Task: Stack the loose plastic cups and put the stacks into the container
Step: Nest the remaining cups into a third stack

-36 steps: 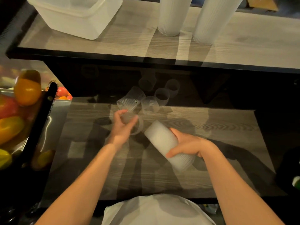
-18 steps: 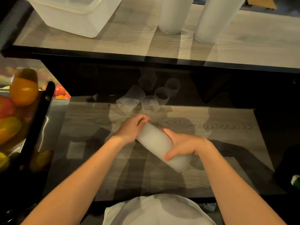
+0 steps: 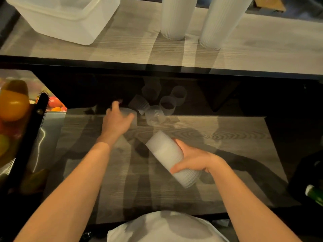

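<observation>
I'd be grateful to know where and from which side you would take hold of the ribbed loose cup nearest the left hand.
Probably round its ribbed side wall, coming from the near left. That loose cup seems to stand free at the front of the cluster, with other cups close behind it, so its near side is clear. The left hand already grips another cup; the right hand holds the stack.

On the lower table (image 3: 218, 137) we have the loose cups (image 3: 157, 105) at its far edge, our left hand (image 3: 117, 121) just left of them and the held stack (image 3: 167, 154) nearer us; on the upper shelf (image 3: 262, 49) behind, the container (image 3: 66, 20) sits left of two upright stacks (image 3: 176, 16)
</observation>
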{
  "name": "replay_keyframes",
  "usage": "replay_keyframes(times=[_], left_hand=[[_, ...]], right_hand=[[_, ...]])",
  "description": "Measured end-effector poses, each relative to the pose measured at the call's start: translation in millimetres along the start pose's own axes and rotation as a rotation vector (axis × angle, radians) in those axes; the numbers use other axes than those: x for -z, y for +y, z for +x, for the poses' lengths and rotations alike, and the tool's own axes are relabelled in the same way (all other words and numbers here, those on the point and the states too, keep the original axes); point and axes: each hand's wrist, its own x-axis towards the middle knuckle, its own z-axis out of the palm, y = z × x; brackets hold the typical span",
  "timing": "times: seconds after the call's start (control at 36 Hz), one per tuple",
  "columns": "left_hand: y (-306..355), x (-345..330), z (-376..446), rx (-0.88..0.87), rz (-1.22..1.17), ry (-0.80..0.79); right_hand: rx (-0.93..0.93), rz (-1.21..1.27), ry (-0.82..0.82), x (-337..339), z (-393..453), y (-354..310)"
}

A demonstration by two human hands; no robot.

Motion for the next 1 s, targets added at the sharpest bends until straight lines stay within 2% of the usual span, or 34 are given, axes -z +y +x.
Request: replay_keyframes(times=[0.08, 0.14, 0.28, 0.42, 0.5, 0.58, 0.61, 0.67, 0.72, 0.75, 0.81, 0.86, 0.94, 1.0], left_hand=[[-1, -10, -30, 0.041, -0.431, -0.199], [-1, -20, -45, 0.036, -0.524, -0.316], [-7, -32, -54, 0.129, -0.746, -0.454], [5, -27, -50, 0.098, -0.560, -0.583], [25, -22, -49, -0.053, -0.340, -0.648], [40, -24, -48, -0.132, -0.288, -0.757], [44, -27, -46, -0.160, -0.280, -0.722], [49, -35, -35, -0.204, -0.263, -0.450], [52, -44, -21, -0.338, -0.028, -0.112], [51, -49, -15, -0.456, 0.178, -0.021], [46, -58, -2, -0.669, 0.570, -0.028], [44, -64, 6, -0.760, 0.753, -0.070], [42, -71, 9, -0.731, 0.632, -0.095], [42, -73, 6, -0.576, 0.404, -0.226]], right_hand=[[-0.012, 0.035, 0.015, -8, 7, -4], [-0.021, 0.073, 0.034, -13, 13, -7], [0.025, 0.095, 0.097, -12, 18, -9], [0.018, 0.010, 0.106, 0, 14, -4], [-0.007, -0.004, 0.108, 5, 13, -1], [0.011, 0.062, 0.148, 10, 12, 2], [0.010, 0.086, 0.162, 11, 10, 3], [-0.004, 0.135, 0.185, 14, 8, 7], [-0.039, 0.149, 0.203, 17, 6, 13], [-0.053, 0.152, 0.207, 18, 6, 15], [-0.080, 0.153, 0.209, 19, 5, 16], [-0.099, 0.142, 0.204, 20, 5, 17], [-0.121, 0.149, 0.177, 19, 8, 19], [-0.146, 0.164, 0.165, 18, 10, 20]])
